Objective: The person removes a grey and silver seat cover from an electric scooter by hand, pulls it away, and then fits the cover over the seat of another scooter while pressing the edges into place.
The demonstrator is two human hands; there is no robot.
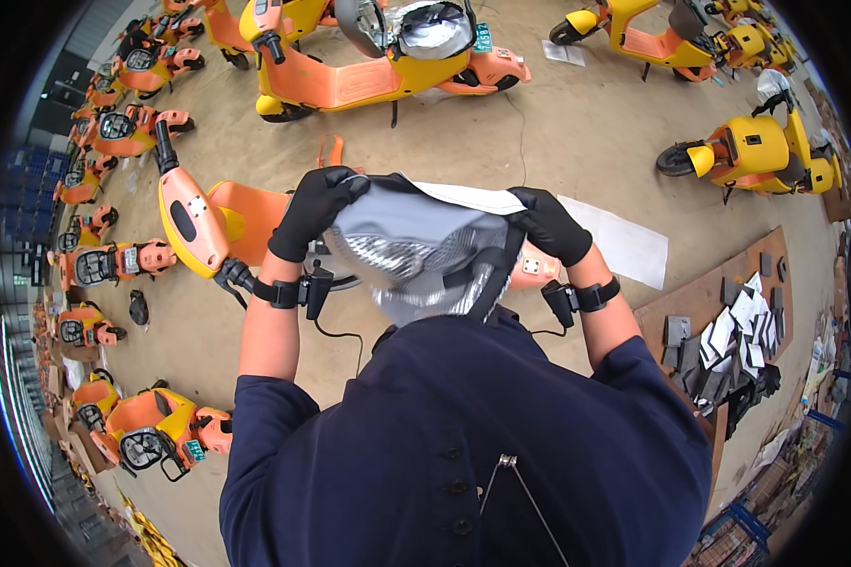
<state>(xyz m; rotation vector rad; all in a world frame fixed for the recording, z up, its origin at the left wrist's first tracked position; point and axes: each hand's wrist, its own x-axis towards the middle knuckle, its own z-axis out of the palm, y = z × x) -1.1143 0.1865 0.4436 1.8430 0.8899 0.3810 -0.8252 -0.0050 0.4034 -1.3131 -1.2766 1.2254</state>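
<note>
My left hand (314, 208), in a black glove, is closed on the upper left corner of a grey bag (416, 217) with crinkled silver lining, a white edge and a dark strap. My right hand (550, 225), also gloved, grips the bag's upper right corner, so it hangs spread between the two in front of my chest. Directly beyond the bag is a pink and yellow scooter (197, 219), partly hidden by it. Black devices are strapped to both of my wrists.
More pink and yellow scooters (350, 80) stand ahead and along the left, and a yellow one (756, 151) at right. A white sheet (624, 246) lies on the floor, near a brown board (657, 321) holding grey and white pieces. An orange part (331, 151) lies beyond the near scooter.
</note>
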